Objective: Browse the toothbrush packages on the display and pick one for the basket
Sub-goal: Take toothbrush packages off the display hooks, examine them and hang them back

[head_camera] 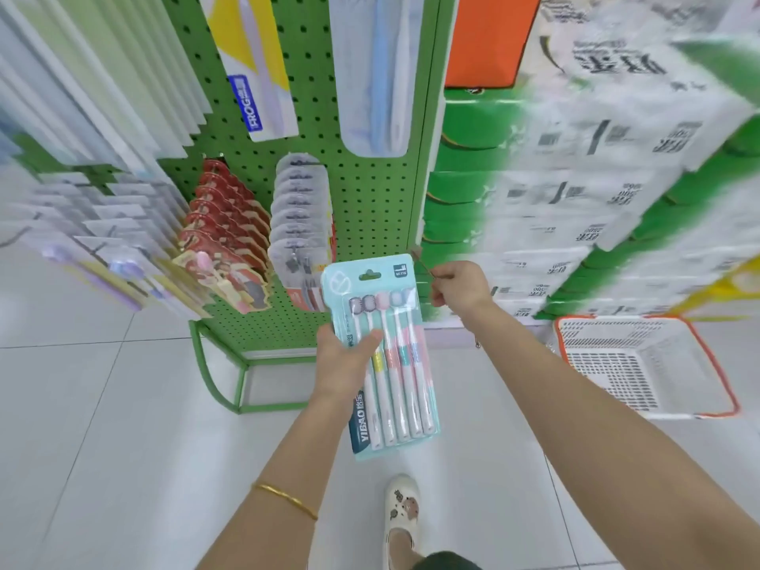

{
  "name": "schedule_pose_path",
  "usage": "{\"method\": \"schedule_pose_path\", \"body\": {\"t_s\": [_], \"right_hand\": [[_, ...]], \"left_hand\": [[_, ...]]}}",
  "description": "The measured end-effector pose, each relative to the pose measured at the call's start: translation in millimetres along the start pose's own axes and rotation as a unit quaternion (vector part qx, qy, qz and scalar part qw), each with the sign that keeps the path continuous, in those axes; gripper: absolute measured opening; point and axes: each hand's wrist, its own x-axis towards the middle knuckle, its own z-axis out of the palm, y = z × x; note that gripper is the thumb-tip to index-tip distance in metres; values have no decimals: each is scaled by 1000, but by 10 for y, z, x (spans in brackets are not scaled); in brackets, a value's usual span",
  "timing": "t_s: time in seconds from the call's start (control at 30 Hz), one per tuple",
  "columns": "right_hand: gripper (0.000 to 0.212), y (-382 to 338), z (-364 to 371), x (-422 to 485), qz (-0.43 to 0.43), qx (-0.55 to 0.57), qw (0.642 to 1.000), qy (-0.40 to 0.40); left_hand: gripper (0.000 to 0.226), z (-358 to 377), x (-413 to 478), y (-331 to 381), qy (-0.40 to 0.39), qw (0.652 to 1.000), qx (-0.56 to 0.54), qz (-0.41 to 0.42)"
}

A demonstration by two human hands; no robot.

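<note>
The fingers of the left hand (pixel 343 366) wrap behind the toothbrush package (pixel 405 364) while the thumb presses across its front, holding it clear of the display (pixel 370 191) with its long axis running from the pegboard down toward the person. The right hand (pixel 458 288) is raised at the display's edge, fingers curled and apparently pinching a thin peg hook (pixel 423 263). The basket (pixel 641 376) sits on the floor well to the right, beyond the right arm, so the pack probably has to cross rightward.
</note>
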Motion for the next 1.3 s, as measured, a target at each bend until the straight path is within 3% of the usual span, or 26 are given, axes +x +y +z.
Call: {"method": "schedule_pose_path", "body": {"t_s": [0.23,0.43,0.93,1.3], "right_hand": [[26,-211,105,354,118,207,969,-63],[22,-364,136,521,156,259,950,-81],[19,-938,320,633,101,253,961,-50],[17,-1068,462,482,100,347,933,-1]], "left_hand": [[42,13,261,89,46,999,-22,15],[39,56,407,142,42,998,-14,44],[33,7,526,145,29,994,-32,96],[37,-168,459,137,20,990,-35,137]]}}
